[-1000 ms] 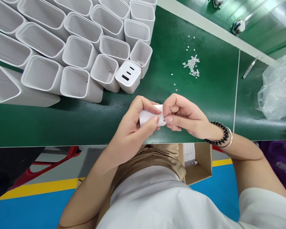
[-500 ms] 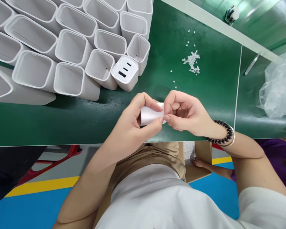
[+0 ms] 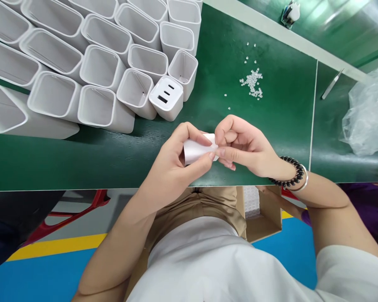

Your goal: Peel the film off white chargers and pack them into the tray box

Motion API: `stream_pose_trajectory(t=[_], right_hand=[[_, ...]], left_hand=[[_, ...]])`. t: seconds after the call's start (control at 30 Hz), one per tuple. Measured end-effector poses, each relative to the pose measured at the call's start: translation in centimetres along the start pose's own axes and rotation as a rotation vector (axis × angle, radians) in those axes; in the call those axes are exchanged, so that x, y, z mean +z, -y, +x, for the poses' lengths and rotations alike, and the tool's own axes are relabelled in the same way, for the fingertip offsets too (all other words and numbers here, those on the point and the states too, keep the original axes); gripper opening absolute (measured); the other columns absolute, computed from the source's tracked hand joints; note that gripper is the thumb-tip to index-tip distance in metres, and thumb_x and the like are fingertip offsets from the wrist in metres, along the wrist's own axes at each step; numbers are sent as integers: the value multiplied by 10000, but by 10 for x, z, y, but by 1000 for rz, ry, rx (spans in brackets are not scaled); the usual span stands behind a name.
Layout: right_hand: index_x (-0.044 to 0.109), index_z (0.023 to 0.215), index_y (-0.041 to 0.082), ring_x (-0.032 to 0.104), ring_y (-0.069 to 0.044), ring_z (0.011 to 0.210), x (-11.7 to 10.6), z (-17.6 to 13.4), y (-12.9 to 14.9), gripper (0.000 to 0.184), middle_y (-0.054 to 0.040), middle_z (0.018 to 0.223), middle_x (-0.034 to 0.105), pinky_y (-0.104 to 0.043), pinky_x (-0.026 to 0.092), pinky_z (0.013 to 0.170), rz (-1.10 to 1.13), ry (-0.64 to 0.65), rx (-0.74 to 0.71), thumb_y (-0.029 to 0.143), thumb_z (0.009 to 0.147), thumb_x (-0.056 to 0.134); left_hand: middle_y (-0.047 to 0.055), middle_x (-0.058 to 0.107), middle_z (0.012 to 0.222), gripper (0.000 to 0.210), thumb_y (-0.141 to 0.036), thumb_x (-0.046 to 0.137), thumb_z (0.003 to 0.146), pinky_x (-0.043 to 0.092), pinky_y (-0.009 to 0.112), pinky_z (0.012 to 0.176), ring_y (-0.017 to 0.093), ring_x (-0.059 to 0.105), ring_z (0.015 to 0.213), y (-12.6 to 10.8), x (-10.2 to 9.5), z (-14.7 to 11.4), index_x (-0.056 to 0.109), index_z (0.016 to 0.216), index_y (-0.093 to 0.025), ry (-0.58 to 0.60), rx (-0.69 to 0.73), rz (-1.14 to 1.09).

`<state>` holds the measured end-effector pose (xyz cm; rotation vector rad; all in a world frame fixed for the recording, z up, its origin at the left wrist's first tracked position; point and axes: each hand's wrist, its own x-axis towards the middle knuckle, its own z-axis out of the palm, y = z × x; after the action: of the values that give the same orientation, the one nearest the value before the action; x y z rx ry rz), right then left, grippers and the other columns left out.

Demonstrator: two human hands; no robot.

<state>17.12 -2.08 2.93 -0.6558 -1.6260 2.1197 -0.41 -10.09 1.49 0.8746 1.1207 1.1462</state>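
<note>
My left hand point(image 3: 173, 165) is closed around a white charger housing point(image 3: 193, 152), gripping it between thumb and fingers above the table's front edge. At the housing's right end, the thumb and fingers of my right hand point(image 3: 252, 149) pinch together against it; whatever they hold, if anything, is too small and hidden to name. Beyond my hands, a white charger point(image 3: 166, 97) with three ports in its face stands upright at the corner of a group of open white housings point(image 3: 97, 107). Small clear pieces point(image 3: 252, 82) lie in a loose pile farther back.
Tweezers point(image 3: 332, 84) and a clear plastic bag point(image 3: 368, 113) lie on the green table point(image 3: 280, 109) at right. A small component point(image 3: 291, 14) sits behind the pale ledge. Below the table edge, a co-worker's arm point(image 3: 283, 201) reaches to a cardboard box point(image 3: 269, 209).
My right thumb and fingers have shifted slightly at the housing's end, while my left hand keeps its grip. The co-worker's hand has moved up along the box. The view has shifted a little.
</note>
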Motion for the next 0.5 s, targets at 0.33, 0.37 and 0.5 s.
stream_pose_trajectory(t=[0.33, 0.37, 0.5], right_hand=[[484, 986, 175, 483, -53, 562, -2, 1, -2, 180, 77, 662, 519, -173, 437, 517, 38, 11, 43, 240, 974, 652], [486, 985, 173, 485, -53, 562, -2, 1, -3, 181, 76, 662, 520, -173, 438, 519, 47, 13, 43, 241, 972, 654], [491, 983, 170, 489, -52, 565, -2, 1, -4, 169, 70, 678, 531, -175, 440, 519, 76, 17, 38, 227, 972, 649]], left_hand=[[-4, 589, 886, 180, -207, 734, 802, 427, 208, 479, 90, 604, 633, -3, 2, -1, 561, 849, -191, -36, -11, -7], [-5, 591, 885, 179, -197, 731, 794, 428, 208, 484, 92, 609, 642, -3, 3, -1, 557, 836, -191, -49, -11, -2], [-12, 595, 862, 201, -161, 730, 758, 428, 208, 496, 97, 610, 649, -3, 6, -1, 535, 795, -192, -92, -4, 18]])
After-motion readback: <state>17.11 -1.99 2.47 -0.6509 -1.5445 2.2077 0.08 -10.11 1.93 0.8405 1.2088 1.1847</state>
